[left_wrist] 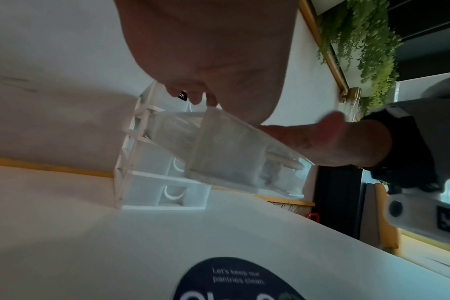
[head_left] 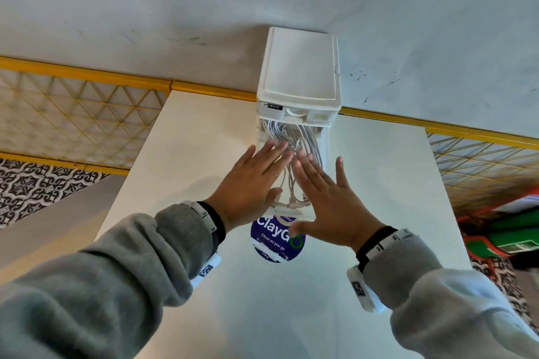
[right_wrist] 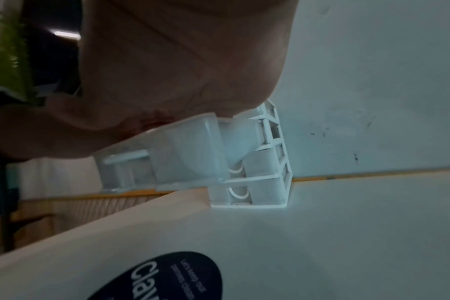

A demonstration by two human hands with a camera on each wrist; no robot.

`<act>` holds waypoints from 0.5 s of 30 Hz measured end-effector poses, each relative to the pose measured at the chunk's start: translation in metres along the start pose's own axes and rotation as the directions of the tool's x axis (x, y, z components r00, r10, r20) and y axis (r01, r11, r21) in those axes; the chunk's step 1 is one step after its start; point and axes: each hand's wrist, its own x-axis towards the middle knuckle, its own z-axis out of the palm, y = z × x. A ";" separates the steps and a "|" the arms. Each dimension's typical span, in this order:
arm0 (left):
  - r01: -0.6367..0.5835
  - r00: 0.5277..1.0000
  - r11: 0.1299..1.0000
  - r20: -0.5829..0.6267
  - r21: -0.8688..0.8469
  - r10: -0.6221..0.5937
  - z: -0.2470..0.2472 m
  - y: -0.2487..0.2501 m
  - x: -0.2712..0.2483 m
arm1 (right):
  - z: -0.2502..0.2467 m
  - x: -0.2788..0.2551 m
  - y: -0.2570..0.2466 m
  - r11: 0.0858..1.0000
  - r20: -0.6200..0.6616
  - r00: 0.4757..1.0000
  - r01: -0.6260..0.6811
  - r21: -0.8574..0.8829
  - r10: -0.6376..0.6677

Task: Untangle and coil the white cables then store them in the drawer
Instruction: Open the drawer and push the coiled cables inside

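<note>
A small white drawer unit (head_left: 299, 70) stands at the table's far edge against the wall. Its top drawer (head_left: 324, 151) is pulled out and tilts downward, and white cables (head_left: 291, 137) lie bundled inside it. My left hand (head_left: 256, 175) lies flat with straight fingers over the cables on the drawer's left side. My right hand (head_left: 323, 192) lies flat beside it on the right, fingers spread. From the left wrist view the clear drawer (left_wrist: 234, 150) hangs under my left palm (left_wrist: 213, 60). From the right wrist view the drawer (right_wrist: 172, 156) sits under my right palm (right_wrist: 183, 67).
The white table (head_left: 189, 137) carries a round dark blue "ClayGo" sticker (head_left: 277, 239) just in front of the drawer. A grey wall (head_left: 145, 9) rises behind. Yellow mesh railings (head_left: 81, 114) flank the table. Red and green items (head_left: 507, 230) lie at the right below.
</note>
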 end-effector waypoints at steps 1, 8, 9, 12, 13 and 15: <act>0.016 0.998 0.999 0.057 0.040 -0.018 -0.001 -0.001 0.004 | 0.001 -0.003 0.000 0.999 0.016 1.000 0.012 -0.050 -0.012; -0.032 0.946 0.963 0.320 0.268 -0.057 -0.007 -0.007 0.034 | 0.012 -0.004 -0.003 0.983 0.100 0.995 -0.003 -0.182 0.021; -0.041 0.939 0.963 0.339 0.265 -0.053 -0.010 -0.008 0.038 | 0.012 -0.002 -0.004 0.984 0.109 0.994 0.000 -0.177 0.019; -0.055 0.923 0.971 0.383 0.233 -0.040 -0.017 -0.014 0.047 | 0.009 0.003 -0.007 0.990 0.139 0.990 -0.003 -0.139 0.022; -0.044 0.920 0.978 0.390 0.205 -0.040 -0.021 -0.017 0.048 | 0.005 0.006 -0.007 0.992 0.134 0.991 -0.002 -0.125 0.019; -0.013 0.926 0.990 0.374 0.138 -0.040 -0.028 -0.024 0.052 | -0.007 0.011 -0.008 0.996 0.083 0.997 0.000 -0.084 0.007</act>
